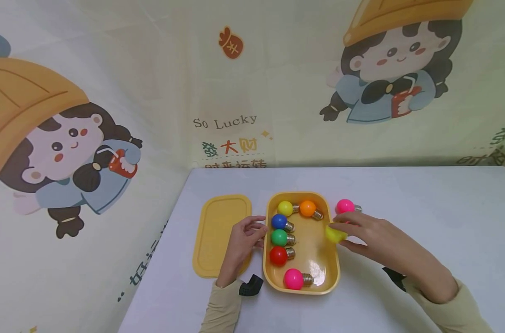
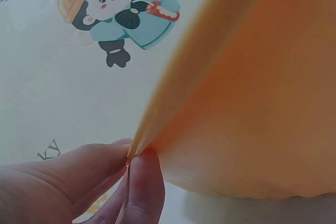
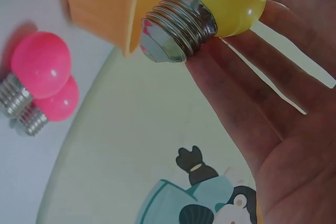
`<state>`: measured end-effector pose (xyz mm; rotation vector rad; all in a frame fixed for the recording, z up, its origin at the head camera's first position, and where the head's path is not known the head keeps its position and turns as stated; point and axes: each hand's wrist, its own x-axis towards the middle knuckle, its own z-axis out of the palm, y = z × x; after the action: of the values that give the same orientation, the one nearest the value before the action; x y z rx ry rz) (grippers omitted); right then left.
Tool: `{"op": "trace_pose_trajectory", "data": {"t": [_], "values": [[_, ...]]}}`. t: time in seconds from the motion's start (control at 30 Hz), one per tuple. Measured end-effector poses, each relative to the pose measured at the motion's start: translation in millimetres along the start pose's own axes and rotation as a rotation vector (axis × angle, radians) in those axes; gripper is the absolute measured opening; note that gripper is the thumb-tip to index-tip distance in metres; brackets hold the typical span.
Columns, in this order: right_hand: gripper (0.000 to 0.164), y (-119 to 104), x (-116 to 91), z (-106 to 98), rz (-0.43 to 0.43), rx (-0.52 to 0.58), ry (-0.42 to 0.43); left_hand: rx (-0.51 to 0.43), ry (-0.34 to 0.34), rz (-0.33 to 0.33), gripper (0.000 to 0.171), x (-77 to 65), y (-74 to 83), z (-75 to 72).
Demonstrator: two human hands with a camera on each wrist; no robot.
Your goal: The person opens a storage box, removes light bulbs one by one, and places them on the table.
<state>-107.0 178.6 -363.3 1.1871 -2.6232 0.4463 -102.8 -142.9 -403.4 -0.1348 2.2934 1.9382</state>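
My right hand (image 1: 370, 236) pinches a yellow light bulb (image 1: 335, 234) at the right rim of a yellow-orange container (image 1: 337, 273). The bulb's silver screw base shows clearly in the right wrist view. At the opposite side, my left hand (image 1: 245, 238) grips the container's rim between thumb and fingers, plain in the left wrist view. Inside lie a yellow bulb (image 1: 285, 208), an orange bulb (image 1: 308, 208), a blue bulb (image 1: 279, 221), a green bulb (image 1: 279, 237), a red bulb (image 1: 278, 255) and a pink bulb (image 1: 294, 279).
Two pink bulbs lie on the white table (image 1: 435, 208) right of the container; the farther pink bulb (image 1: 345, 206) shows well, the other is mostly behind my right hand. A flat yellow lid (image 1: 219, 226) rests at the left, partly under my left hand. Printed cloth hangs behind.
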Motion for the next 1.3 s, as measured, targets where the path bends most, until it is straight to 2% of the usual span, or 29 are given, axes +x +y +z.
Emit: {"op": "trace_pose_trajectory", "data": {"t": [0.13, 0.33, 0.53, 0.77, 1.3], "values": [[0.054, 4, -4, 0, 0.030, 0.009, 0.012, -0.004, -0.002, 0.001, 0.035, -0.6, 0.7, -0.4], [0.053, 13, -12, 4, -0.018, 0.007, 0.096, -0.012, -0.004, 0.007, 0.035, 0.2, -0.3, -0.7], [0.060, 16, -16, 7, 0.022, 0.010, 0.067, -0.007, -0.003, 0.013, 0.034, 0.3, -0.2, -0.7], [0.056, 20, -21, 13, 0.043, 0.023, 0.064, -0.005, -0.001, 0.012, 0.034, 0.7, -0.9, -0.8], [0.049, 25, -25, 34, 0.136, 0.064, -0.034, 0.027, 0.008, 0.002, 0.034, 0.5, 0.8, -0.7]]}}
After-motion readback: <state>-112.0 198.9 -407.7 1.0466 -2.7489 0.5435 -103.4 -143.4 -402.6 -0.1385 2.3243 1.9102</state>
